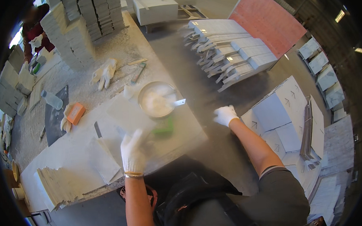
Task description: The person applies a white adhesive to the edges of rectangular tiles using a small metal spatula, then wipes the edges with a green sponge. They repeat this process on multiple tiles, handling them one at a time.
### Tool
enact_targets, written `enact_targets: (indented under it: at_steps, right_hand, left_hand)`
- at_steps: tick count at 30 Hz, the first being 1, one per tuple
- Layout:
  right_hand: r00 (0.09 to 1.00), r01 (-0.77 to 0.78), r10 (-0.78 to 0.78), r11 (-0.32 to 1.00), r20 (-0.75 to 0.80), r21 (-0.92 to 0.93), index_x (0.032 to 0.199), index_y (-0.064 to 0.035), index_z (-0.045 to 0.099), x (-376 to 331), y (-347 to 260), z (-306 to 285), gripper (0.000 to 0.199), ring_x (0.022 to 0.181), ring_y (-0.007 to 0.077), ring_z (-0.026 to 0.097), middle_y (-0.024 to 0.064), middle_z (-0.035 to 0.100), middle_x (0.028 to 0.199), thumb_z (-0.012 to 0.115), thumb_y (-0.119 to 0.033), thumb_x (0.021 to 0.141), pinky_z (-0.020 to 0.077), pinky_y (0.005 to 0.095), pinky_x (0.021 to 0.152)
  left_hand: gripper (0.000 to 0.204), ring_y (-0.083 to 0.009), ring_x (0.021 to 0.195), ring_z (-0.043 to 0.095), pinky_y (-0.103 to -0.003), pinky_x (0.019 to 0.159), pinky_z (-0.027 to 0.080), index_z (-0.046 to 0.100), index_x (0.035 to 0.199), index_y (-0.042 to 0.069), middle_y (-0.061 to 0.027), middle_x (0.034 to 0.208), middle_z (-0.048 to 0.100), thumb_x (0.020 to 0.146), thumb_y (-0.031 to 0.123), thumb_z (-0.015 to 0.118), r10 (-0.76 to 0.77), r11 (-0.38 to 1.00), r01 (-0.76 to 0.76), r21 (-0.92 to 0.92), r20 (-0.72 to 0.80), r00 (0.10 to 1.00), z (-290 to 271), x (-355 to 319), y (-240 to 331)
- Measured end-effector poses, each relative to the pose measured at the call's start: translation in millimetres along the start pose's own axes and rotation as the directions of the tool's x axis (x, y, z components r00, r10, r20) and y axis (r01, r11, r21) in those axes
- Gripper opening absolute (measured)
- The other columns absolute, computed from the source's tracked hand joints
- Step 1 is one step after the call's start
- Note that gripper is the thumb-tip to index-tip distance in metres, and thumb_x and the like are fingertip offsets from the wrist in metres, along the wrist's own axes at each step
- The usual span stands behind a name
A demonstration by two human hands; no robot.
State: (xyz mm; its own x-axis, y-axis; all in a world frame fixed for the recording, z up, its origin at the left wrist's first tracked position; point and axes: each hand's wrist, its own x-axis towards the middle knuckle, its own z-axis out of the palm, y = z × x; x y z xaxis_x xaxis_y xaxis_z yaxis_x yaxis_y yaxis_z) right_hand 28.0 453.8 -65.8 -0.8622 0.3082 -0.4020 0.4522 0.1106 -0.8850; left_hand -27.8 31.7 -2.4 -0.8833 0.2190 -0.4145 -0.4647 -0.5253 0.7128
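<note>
My left hand [132, 153], in a white knit glove, is over the near part of the table with its fingers stretched forward and slightly blurred. Its fingertips are beside the near edge of a pale flat sheet [128, 115]; whether they touch it I cannot tell. A green block [163, 126] sits to the right of that hand. Beyond the block stands a round metal bowl [146, 110] with white powdery or pasty matter and a scraper [179, 102] across its rim. My right hand [225, 115], also gloved, hangs past the table's right edge with curled fingers and nothing visible in them.
White gloves [104, 74], an orange box [76, 113], a plastic bottle [52, 99] and thin slabs [60, 185] lie on the dusty table [116, 47]. Stacked tiles [68, 37] rise behind. Boxes [273, 110] and a slab rack [235, 48] stand right; another person [37, 34] works far left.
</note>
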Motion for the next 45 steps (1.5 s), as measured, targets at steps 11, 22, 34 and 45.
enact_targets:
  at_steps: [11, 22, 34, 45]
  right_hand:
    - [1.000, -0.009, 0.000, 0.703, 0.013, 0.711, 0.138, -0.0044, 0.062, -67.6, -30.8, 9.0, 0.043, 0.112, 0.0287, 0.069, 0.0140, 0.069, 0.127, 0.066, -0.031, 0.104, 0.0569, 0.0432, 0.092]
    - [0.759, 0.548, -0.634, 0.500, 0.146, -0.671, 0.124, -0.0161, 0.077, -35.4, -117.3, 107.7, 0.043, 0.110, 0.0291, 0.071, 0.0120, 0.074, 0.125, 0.070, -0.050, 0.098, 0.0575, 0.0401, 0.089]
    - [0.838, 0.532, -0.513, 0.692, 0.185, -0.488, 0.114, -0.0167, 0.082, -4.5, -116.8, 128.4, 0.025, 0.073, 0.0205, 0.070, 0.0058, 0.076, 0.085, 0.068, -0.029, 0.098, 0.0551, 0.0331, 0.067]
    - [0.965, 0.112, -0.138, 0.986, 0.224, 0.125, 0.114, -0.0074, 0.081, 3.5, -125.9, 134.2, 0.024, 0.062, 0.0083, 0.057, 0.0023, 0.068, 0.077, 0.070, -0.017, 0.094, 0.0427, 0.0238, 0.053]
  left_hand:
    - [0.025, -0.0265, 0.087, 0.075, -0.031, 0.062, 0.059, 0.061, 0.124, -0.002, -0.0155, 0.112, 0.073, 0.104, 0.011, 0.066, 0.052, 0.993, -0.052, 0.102, 0.002, 0.999, -2.6, 4.1, -2.1]
    - [0.028, -0.0239, 0.092, 0.074, -0.033, 0.070, 0.060, 0.065, 0.126, 0.001, -0.0109, 0.117, 0.074, 0.102, 0.015, 0.070, 0.036, 0.996, -0.042, 0.085, 0.071, 0.997, -4.1, 1.4, -2.3]
    - [0.030, -0.0201, 0.088, 0.074, -0.032, 0.068, 0.060, 0.065, 0.127, 0.000, -0.0102, 0.112, 0.075, 0.102, 0.016, 0.069, 0.010, 0.993, -0.018, 0.114, 0.075, 0.997, 7.6, -1.3, 6.0]
    - [0.034, -0.0167, 0.082, 0.072, -0.028, 0.066, 0.057, 0.070, 0.121, -0.002, -0.0100, 0.105, 0.077, 0.099, 0.025, 0.071, 0.041, 0.897, -0.062, 0.438, 0.058, 0.997, 36.9, 15.7, 17.3]
